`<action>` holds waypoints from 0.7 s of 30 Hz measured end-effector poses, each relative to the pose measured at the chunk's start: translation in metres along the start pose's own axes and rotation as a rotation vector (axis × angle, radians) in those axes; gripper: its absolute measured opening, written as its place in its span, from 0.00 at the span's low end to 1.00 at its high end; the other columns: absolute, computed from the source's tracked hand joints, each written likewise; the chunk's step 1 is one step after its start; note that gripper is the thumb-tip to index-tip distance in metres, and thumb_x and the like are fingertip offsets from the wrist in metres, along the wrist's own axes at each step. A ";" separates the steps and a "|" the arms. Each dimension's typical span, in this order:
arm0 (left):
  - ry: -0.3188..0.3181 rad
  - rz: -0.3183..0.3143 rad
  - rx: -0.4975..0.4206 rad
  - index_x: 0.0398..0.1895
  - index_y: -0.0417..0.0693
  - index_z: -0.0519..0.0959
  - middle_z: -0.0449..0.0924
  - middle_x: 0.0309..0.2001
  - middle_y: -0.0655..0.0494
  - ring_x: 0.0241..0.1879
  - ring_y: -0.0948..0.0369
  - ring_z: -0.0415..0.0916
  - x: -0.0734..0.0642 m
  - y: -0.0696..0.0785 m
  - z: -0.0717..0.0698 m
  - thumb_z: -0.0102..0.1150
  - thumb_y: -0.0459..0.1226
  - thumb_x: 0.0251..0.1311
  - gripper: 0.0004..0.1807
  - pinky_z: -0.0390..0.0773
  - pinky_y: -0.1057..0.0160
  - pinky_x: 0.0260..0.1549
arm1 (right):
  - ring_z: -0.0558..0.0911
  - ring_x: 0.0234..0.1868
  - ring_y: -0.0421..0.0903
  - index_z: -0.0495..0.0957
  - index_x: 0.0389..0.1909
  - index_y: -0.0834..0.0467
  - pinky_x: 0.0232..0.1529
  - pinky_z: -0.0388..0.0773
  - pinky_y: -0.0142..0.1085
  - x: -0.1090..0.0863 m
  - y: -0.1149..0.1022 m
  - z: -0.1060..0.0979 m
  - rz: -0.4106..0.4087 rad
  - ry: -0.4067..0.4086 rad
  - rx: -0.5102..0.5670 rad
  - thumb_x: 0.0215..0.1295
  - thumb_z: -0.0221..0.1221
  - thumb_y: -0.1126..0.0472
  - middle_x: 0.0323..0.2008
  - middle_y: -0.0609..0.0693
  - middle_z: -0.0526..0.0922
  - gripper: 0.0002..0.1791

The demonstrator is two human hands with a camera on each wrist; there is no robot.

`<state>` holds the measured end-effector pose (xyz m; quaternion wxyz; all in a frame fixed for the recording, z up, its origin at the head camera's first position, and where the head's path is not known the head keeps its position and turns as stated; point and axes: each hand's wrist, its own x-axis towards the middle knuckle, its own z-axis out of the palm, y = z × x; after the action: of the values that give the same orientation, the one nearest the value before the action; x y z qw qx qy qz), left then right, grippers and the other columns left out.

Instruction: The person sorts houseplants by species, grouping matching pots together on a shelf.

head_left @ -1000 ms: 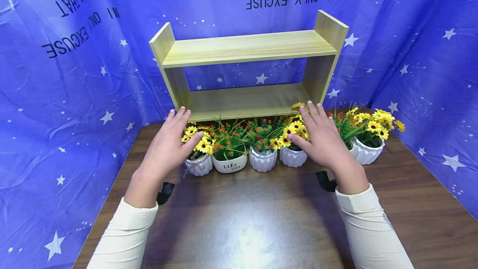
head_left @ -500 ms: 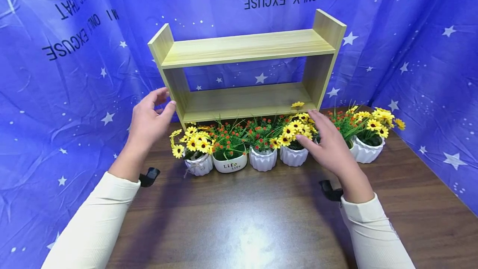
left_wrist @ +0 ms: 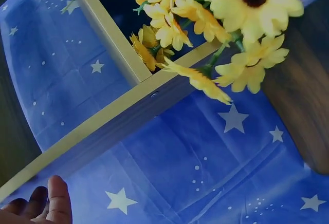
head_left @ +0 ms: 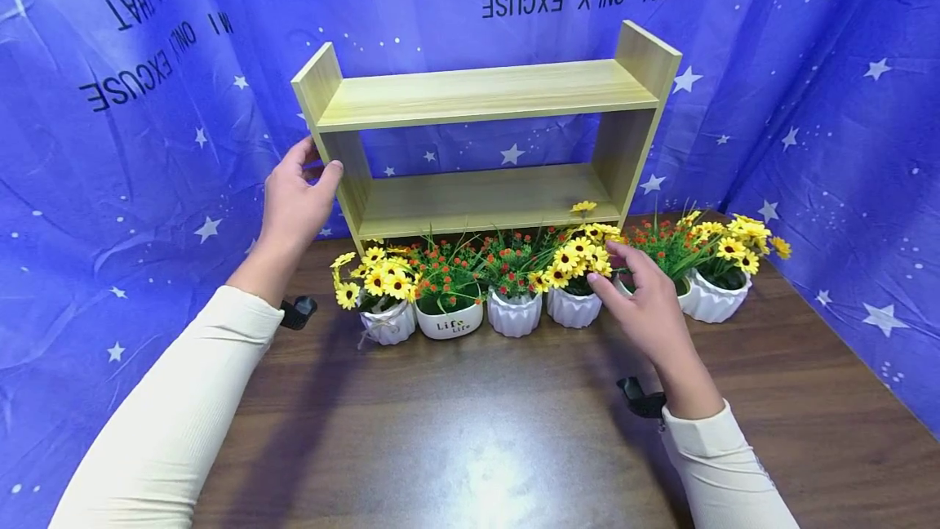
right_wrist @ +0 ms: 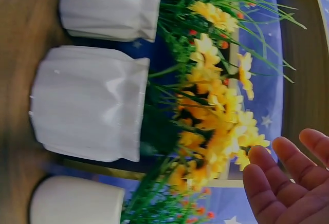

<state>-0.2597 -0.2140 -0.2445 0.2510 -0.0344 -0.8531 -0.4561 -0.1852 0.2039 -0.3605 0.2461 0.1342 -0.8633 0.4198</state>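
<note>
A light wooden two-tier shelf [head_left: 488, 94] stands at the back of the table. My left hand [head_left: 295, 201] is beside its left side panel, fingers loosely bent and thumb near the front edge. In the left wrist view, the fingers [left_wrist: 59, 201] show just below that panel [left_wrist: 85, 131]. My right hand [head_left: 649, 313] hovers with relaxed fingers by the potted yellow flowers [head_left: 575, 310], right of centre. The right wrist view puts its fingertips [right_wrist: 255, 180] near the yellow blooms [right_wrist: 221, 116], with nothing held.
Along the shelf's front stand more white pots: yellow flowers [head_left: 389, 325] at the left, a "Life" pot [head_left: 450, 325] and a ribbed pot [head_left: 516, 315] with red-dotted greenery. Another yellow-flowered pot [head_left: 720, 300] is far right. Blue star-printed curtains [head_left: 147, 211] surround the wooden table [head_left: 441, 406].
My left hand has moved left from over the flowers, then up along the shelf's left panel. The right hand has shifted slightly right and lower. The shelf and pots stay put.
</note>
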 end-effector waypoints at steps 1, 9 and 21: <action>-0.002 0.004 0.004 0.68 0.46 0.70 0.77 0.61 0.48 0.59 0.53 0.76 0.002 0.001 0.001 0.51 0.43 0.68 0.27 0.75 0.55 0.56 | 0.78 0.55 0.59 0.72 0.62 0.68 0.50 0.75 0.38 -0.002 0.002 0.001 0.012 0.001 0.000 0.65 0.64 0.63 0.55 0.64 0.79 0.26; 0.022 -0.028 0.018 0.67 0.49 0.71 0.77 0.61 0.47 0.60 0.56 0.75 0.013 0.008 0.009 0.51 0.46 0.67 0.26 0.75 0.57 0.56 | 0.81 0.50 0.58 0.77 0.56 0.68 0.42 0.68 0.15 -0.015 0.018 0.014 0.101 0.029 0.004 0.65 0.63 0.61 0.47 0.63 0.82 0.21; 0.068 -0.086 0.079 0.59 0.45 0.74 0.80 0.55 0.44 0.53 0.52 0.76 0.023 0.009 0.018 0.45 0.40 0.66 0.20 0.74 0.52 0.53 | 0.80 0.54 0.61 0.76 0.55 0.69 0.51 0.78 0.52 -0.029 0.033 0.028 0.334 0.007 0.062 0.68 0.62 0.57 0.53 0.66 0.80 0.23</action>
<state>-0.2845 -0.1984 -0.2354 0.2612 0.0275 -0.8620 -0.4335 -0.1838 0.2027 -0.4124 0.1715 -0.0050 -0.8592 0.4819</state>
